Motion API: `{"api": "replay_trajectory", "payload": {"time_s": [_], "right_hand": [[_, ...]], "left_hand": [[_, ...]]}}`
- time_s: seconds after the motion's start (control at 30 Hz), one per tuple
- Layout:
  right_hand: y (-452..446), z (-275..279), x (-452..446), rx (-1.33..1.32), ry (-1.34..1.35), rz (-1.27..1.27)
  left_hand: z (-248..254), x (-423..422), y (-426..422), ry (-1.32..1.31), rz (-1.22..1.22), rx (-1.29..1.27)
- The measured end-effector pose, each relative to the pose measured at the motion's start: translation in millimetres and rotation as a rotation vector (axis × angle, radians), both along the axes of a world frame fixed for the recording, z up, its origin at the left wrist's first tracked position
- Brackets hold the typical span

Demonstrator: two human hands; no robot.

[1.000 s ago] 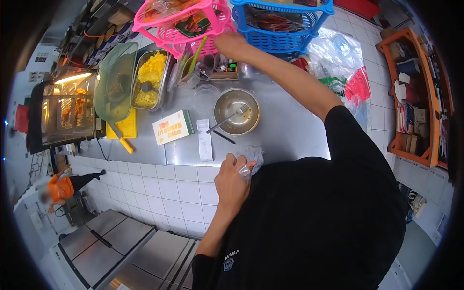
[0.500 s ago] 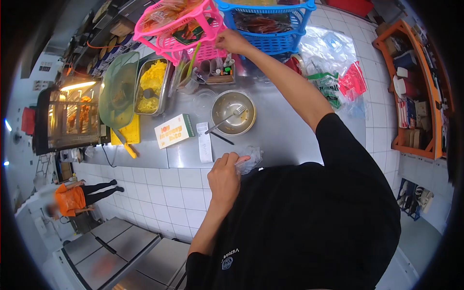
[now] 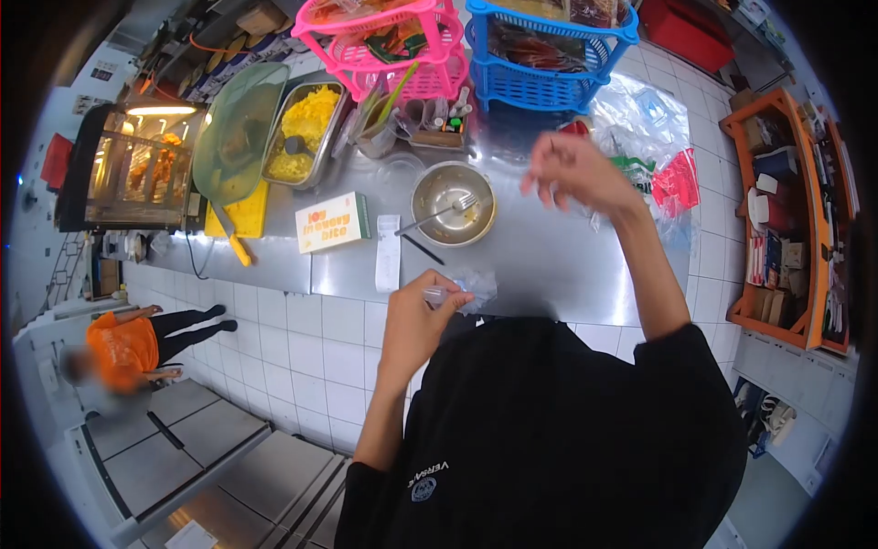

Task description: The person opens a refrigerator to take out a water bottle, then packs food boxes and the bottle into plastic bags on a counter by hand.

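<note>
L hand (image 3: 416,322) clamped on clr plastic (image 3: 479,287), R hand (image 3: 581,174) well apart, spread; bowl (image 3: 446,179) w/ fork (image 3: 434,220) nr, blue rack (image 3: 540,90) beyond.

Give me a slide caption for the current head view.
Left hand holds clear plastic by a steel table; blurred right hand hovers right of a metal bowl with a fork in it.

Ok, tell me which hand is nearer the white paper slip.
Left. The left hand, holding clear plastic, is close to the near end of the white paper slip; the right hand is off to the right, past the metal bowl.
</note>
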State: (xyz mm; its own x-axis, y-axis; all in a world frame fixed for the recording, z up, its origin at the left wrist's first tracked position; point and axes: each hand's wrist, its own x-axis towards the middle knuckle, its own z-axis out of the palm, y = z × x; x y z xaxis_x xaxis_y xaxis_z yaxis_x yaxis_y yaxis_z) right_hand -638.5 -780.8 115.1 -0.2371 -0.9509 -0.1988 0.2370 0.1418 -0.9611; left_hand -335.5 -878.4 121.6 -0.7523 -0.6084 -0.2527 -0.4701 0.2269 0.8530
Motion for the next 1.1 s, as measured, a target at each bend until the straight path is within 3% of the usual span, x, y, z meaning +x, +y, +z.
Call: {"api": "replay_trajectory", "payload": {"time_s": [0.13, 0.2, 0.27, 0.47, 0.63, 0.83, 0.97, 1.1], "right_hand": [[63.8, -10.6, 75.6, 0.176, -0.206, 0.243], [74.0, -26.7, 124.6, 0.161, -0.362, 0.216], [70.2, -48.9, 166.2, 0.194, -0.486, 0.013], [57.9, -63.2, 205.5, 0.171, -0.997, -0.241], [58.2, -79.6, 219.2, 0.121, -1.196, -0.268], [61.3, -76.2, 216.0, 0.126, -1.103, -0.219], [64.9, -59.3, 205.8, 0.081, -0.679, -0.151], [65.6, -45.7, 198.5, 0.027, -0.267, -0.162]], "left_hand": [[6.3, -2.6, -4.6, -0.019, -0.009, 0.074], [5.2, -3.4, -2.6, -0.05, -0.01, 0.088], [9.7, -2.9, 2.0, -0.126, -0.012, 0.102], [20.5, -2.0, 37.4, -0.143, 0.0, -0.63], [-9.6, 12.4, 57.7, 0.06, 0.133, -0.543], [-24.0, 12.3, 64.2, 0.287, 0.271, -0.438], [-31.5, 12.4, 65.6, 0.413, 0.399, -0.177], [-35.1, 18.1, 59.4, 0.367, 0.306, -0.218]]}}
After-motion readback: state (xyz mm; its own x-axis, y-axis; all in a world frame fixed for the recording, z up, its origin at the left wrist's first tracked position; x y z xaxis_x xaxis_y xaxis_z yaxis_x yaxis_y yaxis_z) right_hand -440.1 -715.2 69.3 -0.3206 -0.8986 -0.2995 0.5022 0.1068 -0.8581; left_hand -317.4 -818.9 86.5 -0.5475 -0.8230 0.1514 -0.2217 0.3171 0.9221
